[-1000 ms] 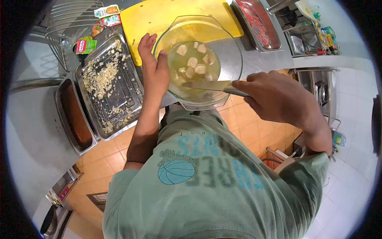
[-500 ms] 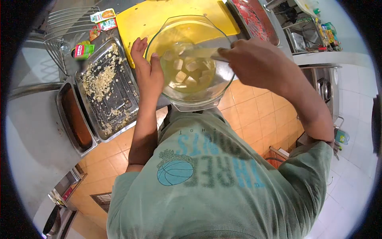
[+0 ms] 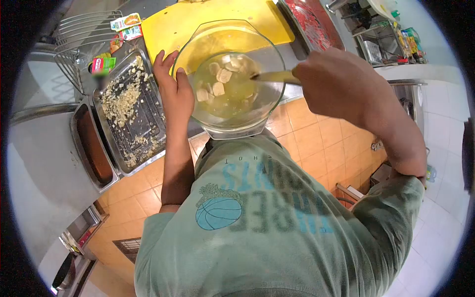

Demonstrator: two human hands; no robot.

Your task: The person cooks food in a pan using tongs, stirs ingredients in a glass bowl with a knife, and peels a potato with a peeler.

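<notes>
A large glass bowl [image 3: 269, 106] holds yellowish liquid with several pale chunks [image 3: 224, 75] in it. My left hand [image 3: 175, 96] rests against the bowl's left rim, thumb and fingers apart. From the right, my right hand [image 3: 336, 81] grips the handle of a knife [image 3: 277, 76], whose blade points left over the liquid; its tip is at or near the surface. Under the bowl's far side lies a yellow cutting board [image 3: 168, 29].
At the left sit a metal tray with chopped pale bits [image 3: 121, 101] and a narrow pan of brown sauce [image 3: 93, 143]. Seasoning packets [image 3: 126, 22] and a wire rack [image 3: 74, 32] are behind. A pan with red residue [image 3: 314, 24] stands at the back right.
The knife has swung up and across the bowl, then back right, and the chunks have shifted in the liquid. Bowl and left hand have moved slightly left.
</notes>
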